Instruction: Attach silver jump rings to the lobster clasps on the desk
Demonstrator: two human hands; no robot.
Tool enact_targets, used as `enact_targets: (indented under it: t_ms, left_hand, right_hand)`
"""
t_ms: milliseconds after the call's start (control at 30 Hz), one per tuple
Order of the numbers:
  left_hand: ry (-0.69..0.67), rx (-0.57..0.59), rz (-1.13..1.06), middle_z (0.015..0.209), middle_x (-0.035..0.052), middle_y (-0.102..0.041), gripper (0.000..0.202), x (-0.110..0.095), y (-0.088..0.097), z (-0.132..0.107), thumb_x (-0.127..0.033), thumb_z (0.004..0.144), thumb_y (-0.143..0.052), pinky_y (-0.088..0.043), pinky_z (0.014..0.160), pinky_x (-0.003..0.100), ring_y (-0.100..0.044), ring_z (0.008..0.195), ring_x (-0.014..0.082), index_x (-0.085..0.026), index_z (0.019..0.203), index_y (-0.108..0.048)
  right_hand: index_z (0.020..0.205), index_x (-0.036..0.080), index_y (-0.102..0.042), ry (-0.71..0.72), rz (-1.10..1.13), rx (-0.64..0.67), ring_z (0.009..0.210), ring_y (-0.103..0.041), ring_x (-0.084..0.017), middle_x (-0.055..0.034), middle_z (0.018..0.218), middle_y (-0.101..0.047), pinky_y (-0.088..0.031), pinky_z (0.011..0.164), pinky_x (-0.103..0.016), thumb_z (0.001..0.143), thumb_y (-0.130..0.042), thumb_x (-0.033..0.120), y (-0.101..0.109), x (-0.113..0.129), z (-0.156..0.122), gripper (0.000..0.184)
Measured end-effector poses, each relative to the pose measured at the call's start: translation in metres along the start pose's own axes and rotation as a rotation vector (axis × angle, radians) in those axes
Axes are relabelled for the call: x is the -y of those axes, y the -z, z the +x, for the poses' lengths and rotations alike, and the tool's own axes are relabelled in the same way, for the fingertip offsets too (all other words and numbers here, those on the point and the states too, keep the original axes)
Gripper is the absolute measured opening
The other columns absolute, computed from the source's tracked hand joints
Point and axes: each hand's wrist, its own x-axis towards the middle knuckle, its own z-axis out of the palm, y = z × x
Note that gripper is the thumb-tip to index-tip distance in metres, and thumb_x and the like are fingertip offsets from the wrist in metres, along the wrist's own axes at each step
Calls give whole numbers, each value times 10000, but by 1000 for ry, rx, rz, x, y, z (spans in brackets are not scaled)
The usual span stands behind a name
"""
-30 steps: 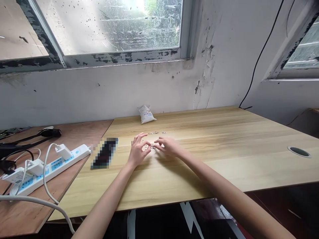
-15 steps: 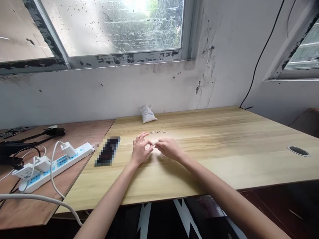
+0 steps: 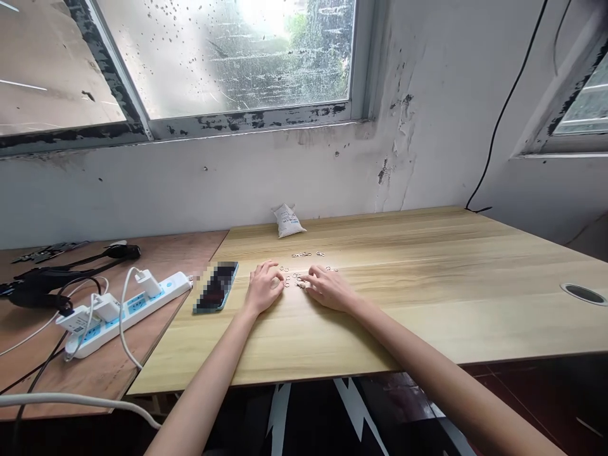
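"So, head view. Surface?"

"Pale wood-grain tabletop point(image 3: 427, 266), pushed up to a scuffed white wall point(image 3: 247, 180). Oval cable grommet point(image 3: 584, 294) near the right edge. Reddish-brown plywood board point(image 3: 161, 250) butts against it at left, bearing a white power strip point(image 3: 137, 308) with white chargers point(image 3: 149, 284) plugged in."

"Hands?"

"Left hand point(image 3: 265, 288) low over the wood: fingers bent, thumb close to index, narrow gap. Cannot tell whether anything is pinched. Right hand point(image 3: 327, 288) opposite, fingertips drawn narrow at the small metal pieces point(image 3: 301, 285); hold unclear, too small to see."

"Where are the rings?"

"Thin metal rings point(image 3: 296, 276) scattered between the hands, some just beyond the left fingertips. Farther back, a short row of metal bits point(image 3: 301, 254), shapes too fine to read."

"Rest of the room?"

"White printed packet point(image 3: 288, 221) by the wall. Smartphone point(image 3: 219, 285), partly pixelated, left of the left hand. Above, a spotted window point(image 3: 280, 57), frame paint flaking. Black cable point(image 3: 501, 114) runs down the wall at right to the tabletop's back corner."
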Motion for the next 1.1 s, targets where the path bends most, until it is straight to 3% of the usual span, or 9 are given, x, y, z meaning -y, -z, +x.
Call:
enact_targets:
  t_ms: [100, 233, 333, 467, 567, 767, 933, 1100]
  left_hand:
    - [6, 26, 2, 1249, 66, -597, 137, 1, -2, -1, -282, 867, -542, -384, 1014, 469, -470, 1242, 263, -231, 913, -660]
    - [29, 66, 8, 1302, 104, -559, 313, -2, -12, 7, -385, 923, -482, -387, 1028, 463, -479, 1236, 264, -207, 1142, -618]
    - [51, 101, 14, 1374, 119, -508, 390, -4, -24, 18, -431, 937, -454, -360, 1064, 476, -434, 1296, 278, -206, 1229, -583]
    - [78, 147, 18, 1448, 148, -443, 432, -4, -39, 32, -444, 928, -468, -326, 1086, 526, -374, 1358, 317, -199, 1271, -558]
    - [64, 176, 12, 1460, 141, -440, 412, -3, -44, 37, -425, 922, -480, -308, 1101, 527, -379, 1361, 312, -212, 1264, -565]
    - [2, 203, 1, 1418, 88, -501, 359, -3, -43, 37, -365, 946, -423, -323, 1107, 475, -440, 1318, 265, -251, 1245, -586]
    - [-50, 215, -1, 1446, 80, -475, 387, -5, -41, 38, -378, 951, -411, -346, 1096, 469, -435, 1323, 256, -262, 1285, -569]
    - [-94, 216, -7, 1365, 77, -558, 357, -1, -35, 31, -349, 945, -425, -332, 1117, 449, -438, 1328, 247, -247, 1228, -618]
  right_hand:
    - [1283, 210, -579, 31, -9, -24, 1059, -522, -239, -139, 1212, -556, -413, 851, -349, 965, -457, 377, -3, 1, 0, 379]
    - [1092, 187, -694, 28, -3, -34, 1078, -522, -255, -155, 1194, -582, -384, 916, -400, 982, -415, 380, -1, 0, 0, 357]
    - [1221, 194, -632, 46, 19, -33, 1155, -514, -249, -145, 1295, -565, -365, 967, -404, 993, -395, 388, 1, 4, -2, 382]
    - [1397, 201, -481, 120, 98, 38, 1334, -413, -256, -128, 1477, -437, -298, 1074, -428, 989, -362, 490, -3, 12, -7, 514]
    - [1409, 169, -464, 107, 116, 97, 1355, -402, -260, -134, 1466, -454, -274, 1105, -436, 991, -325, 519, -4, 9, -14, 563]
    - [1327, 161, -539, 45, 46, 78, 1327, -438, -282, -150, 1437, -483, -302, 1088, -447, 988, -355, 487, -1, -2, -18, 505]
    - [1450, 154, -394, 11, 41, 71, 1401, -338, -279, -160, 1505, -389, -254, 1124, -463, 983, -349, 515, -11, -2, -5, 593]
    - [1314, 198, -555, -6, 21, 89, 1341, -425, -253, -124, 1424, -503, -264, 1117, -458, 987, -392, 454, -11, -9, 0, 446]
